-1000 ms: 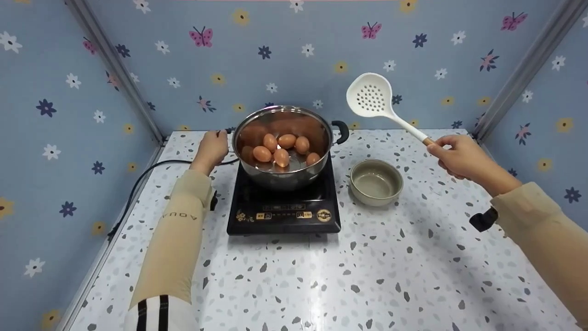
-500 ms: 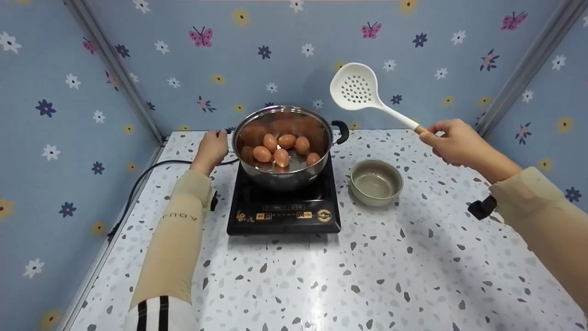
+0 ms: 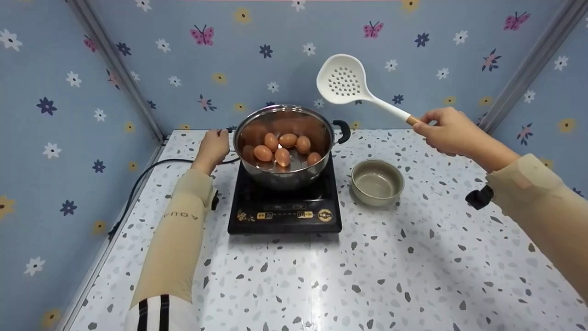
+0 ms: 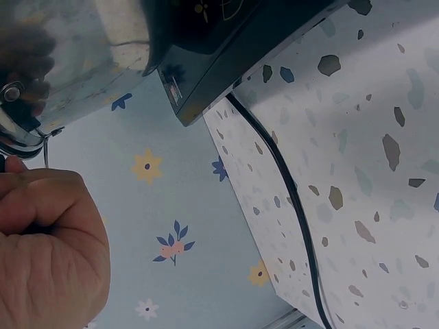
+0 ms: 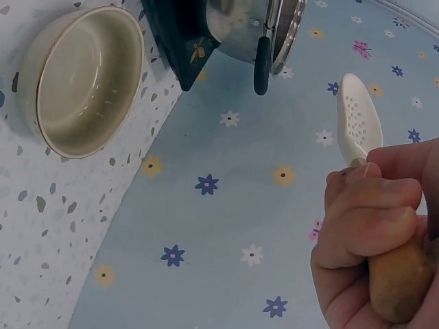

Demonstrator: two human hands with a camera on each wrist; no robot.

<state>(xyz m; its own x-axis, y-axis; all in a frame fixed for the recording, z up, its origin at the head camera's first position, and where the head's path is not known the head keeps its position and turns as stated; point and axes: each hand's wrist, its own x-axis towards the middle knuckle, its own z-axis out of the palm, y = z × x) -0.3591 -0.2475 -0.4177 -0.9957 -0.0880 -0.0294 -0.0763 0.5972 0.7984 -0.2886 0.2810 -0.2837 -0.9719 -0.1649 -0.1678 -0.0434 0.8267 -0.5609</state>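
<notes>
A steel pot (image 3: pixel 282 180) with several brown eggs (image 3: pixel 263 153) in it stands on a black induction cooker (image 3: pixel 285 220). At the pot's left side, my left hand (image 3: pixel 213 148) grips its handle, which the fingers mostly hide. My right hand (image 3: pixel 452 131) holds a white skimmer (image 3: pixel 342 80) with holes in its head by the wooden handle (image 5: pixel 401 281). The skimmer is raised in the air, its head up and to the right of the pot, in front of the back wall. In the right wrist view the fingers curl round the handle.
A beige bowl (image 3: pixel 376 183) sits on the speckled table (image 3: pixel 386 276), right of the cooker. The pot's black right handle (image 3: pixel 342 132) juts toward it. A black cable (image 3: pixel 138 184) runs along the table's left side. Blue flowered walls (image 3: pixel 294 46) enclose the back and sides.
My right hand has lifted the skimmer and carried it to the left, bringing its head nearer to above the pot. The left hand, pot, eggs and bowl have stayed where they were.
</notes>
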